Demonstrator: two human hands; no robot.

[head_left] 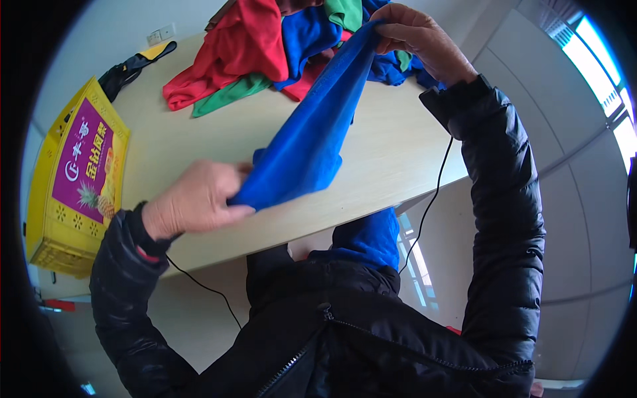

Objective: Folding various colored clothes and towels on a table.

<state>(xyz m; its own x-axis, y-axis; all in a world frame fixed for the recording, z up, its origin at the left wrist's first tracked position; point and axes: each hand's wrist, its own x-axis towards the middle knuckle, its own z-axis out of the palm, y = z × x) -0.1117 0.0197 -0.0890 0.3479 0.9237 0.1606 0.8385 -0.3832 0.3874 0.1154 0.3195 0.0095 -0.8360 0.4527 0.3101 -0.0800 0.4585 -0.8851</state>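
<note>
A blue cloth (pixel 308 142) is stretched slantwise between my two hands, over the front half of the table (pixel 156 142). My left hand (pixel 199 198) pinches its lower left corner, slightly blurred. High on the right, my right hand (pixel 424 41) grips the other end between thumb and fingers. Behind the held cloth lies a heap of crumpled cloths: a red cloth (pixel 235 56), a green cloth (pixel 232 93) and several blue ones. Another blue cloth (pixel 367 240) rests over my lap below the table edge.
At the left end of the table stands a yellow and purple cardboard box (pixel 79 166). Behind it lies a black and yellow item (pixel 136 66). A thin black cable (pixel 431 199) hangs by the table's right side, another at lower left. A wall socket (pixel 160 34) is at the back.
</note>
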